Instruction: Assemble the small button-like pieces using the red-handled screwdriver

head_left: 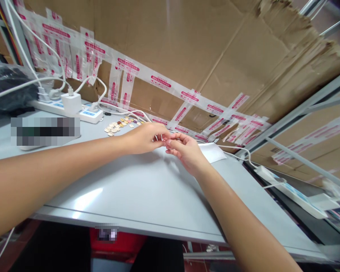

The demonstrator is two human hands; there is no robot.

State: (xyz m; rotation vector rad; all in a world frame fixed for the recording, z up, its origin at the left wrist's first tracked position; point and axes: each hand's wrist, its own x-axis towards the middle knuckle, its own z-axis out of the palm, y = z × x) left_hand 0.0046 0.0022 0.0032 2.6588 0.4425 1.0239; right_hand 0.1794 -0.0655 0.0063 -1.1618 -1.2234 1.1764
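Above the middle of the grey table, the fingertips of my left hand (pixel 144 138) and my right hand (pixel 188 154) meet. Both are closed in a pinch around a small pinkish piece (pixel 164 139), mostly covered by the fingers, so its exact kind is unclear. Several small, flat pieces that look like buttons (pixel 113 128), cream, yellow and brown, lie loosely on the table behind my left wrist. A sheet of white paper (pixel 214 152) lies just beyond my right hand.
A white power strip (pixel 94 116) with plugs and cables stands at the back left, near a blurred-out object (pixel 45 132). Taped cardboard (pixel 187 49) walls off the table's (pixel 124 192) far side. Another power strip (pixel 294 192) sits beyond the right edge.
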